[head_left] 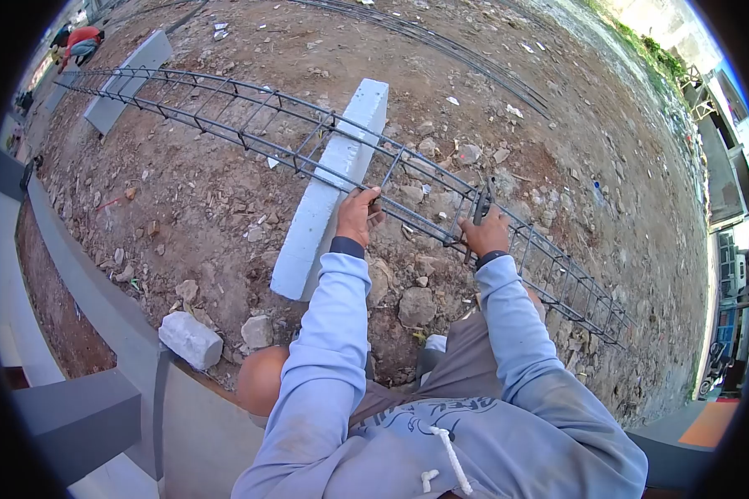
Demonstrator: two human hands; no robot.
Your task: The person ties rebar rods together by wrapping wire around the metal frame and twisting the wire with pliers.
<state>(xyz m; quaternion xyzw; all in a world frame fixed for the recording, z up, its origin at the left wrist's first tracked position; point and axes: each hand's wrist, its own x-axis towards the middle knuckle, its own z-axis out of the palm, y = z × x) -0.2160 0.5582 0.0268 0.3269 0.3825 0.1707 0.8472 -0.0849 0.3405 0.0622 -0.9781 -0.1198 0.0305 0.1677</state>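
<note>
A long rebar cage (pixel 441 223), made of steel bars with square stirrups, runs diagonally across the view. It rests on a pale lightweight concrete block (pixel 329 200) set on edge. My left hand (pixel 359 218) is closed at the near lower bar, just right of the block, with thumb and fingertips against the steel. Farther right, my right hand (pixel 486 233) grips dark pincers (pixel 483 202), whose jaws point up at the cage near a stirrup. The handles are mostly hidden in my palm, and I cannot make out any tie wire.
A second pale block (pixel 133 79) supports the cage's far end, where a person in red (pixel 81 41) bends down. Loose bars (pixel 441 37) lie on the stony ground. A white chunk (pixel 190 339) and rocks (pixel 417 307) sit near my knees; a low concrete wall (pixel 91 274) borders the left.
</note>
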